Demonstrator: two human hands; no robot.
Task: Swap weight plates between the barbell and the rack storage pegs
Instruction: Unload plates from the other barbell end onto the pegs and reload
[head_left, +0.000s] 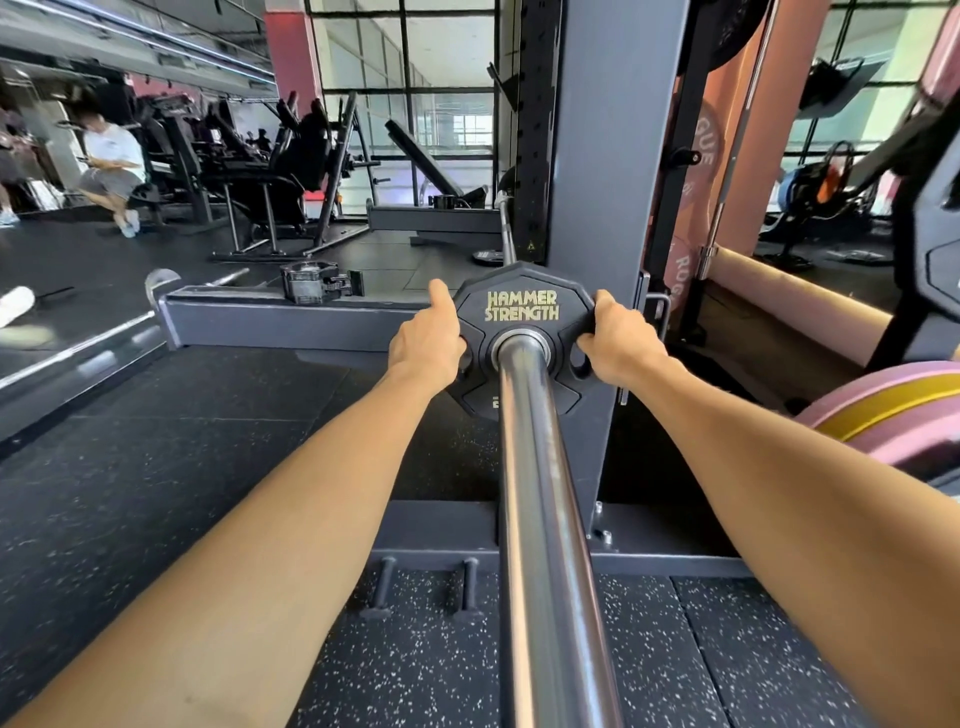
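Black plate (522, 317) w/ gold "HAMMER STRENGTH" sits on the shiny bar sleeve (540, 499). Left hand (428, 338) grips its left edge, right hand (621, 340) grips its right edge, fingers in the holes. Gray rack post (597, 156) just behind. A clip collar (311, 280) rests on the low gray beam (270, 322), left. Pink and yellow plate (893, 410) at right.
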